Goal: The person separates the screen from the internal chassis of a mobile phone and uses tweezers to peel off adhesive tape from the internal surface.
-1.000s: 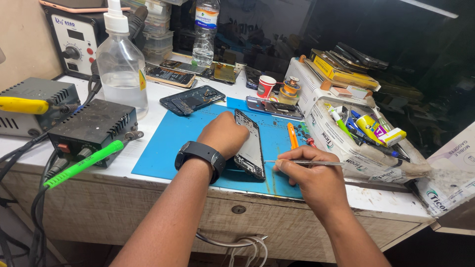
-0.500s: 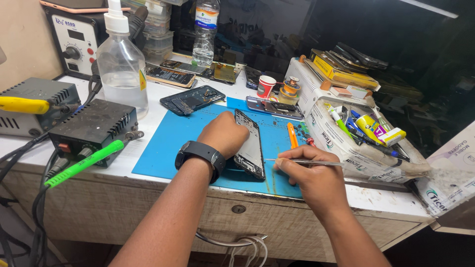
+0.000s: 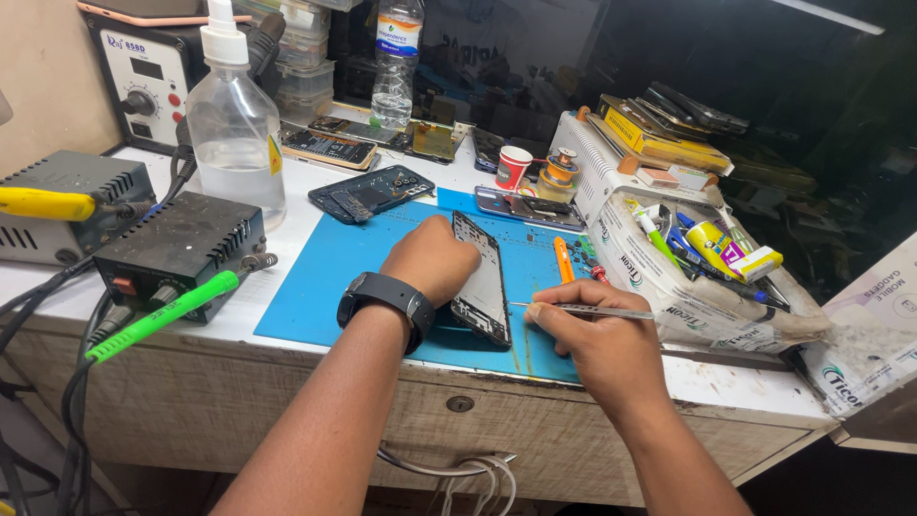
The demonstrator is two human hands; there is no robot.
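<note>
On the blue mat point(image 3: 315, 277), nothing had shifted since a moment before: the left hand point(image 3: 435, 258) clasped the phone point(image 3: 480, 282) while the right hand point(image 3: 583, 330) pinched tweezers point(image 3: 597, 310) at its edge.

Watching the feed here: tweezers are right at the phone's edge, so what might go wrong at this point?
1. The tweezers in the right hand point at the phone; a slip may scratch it.
2. The left hand holds the phone tilted on its edge on the blue mat; it could tip.

Bare forearms; a dark, seemingly rubber-strapped smartwatch point(image 3: 387, 298) on the left wrist.
</note>
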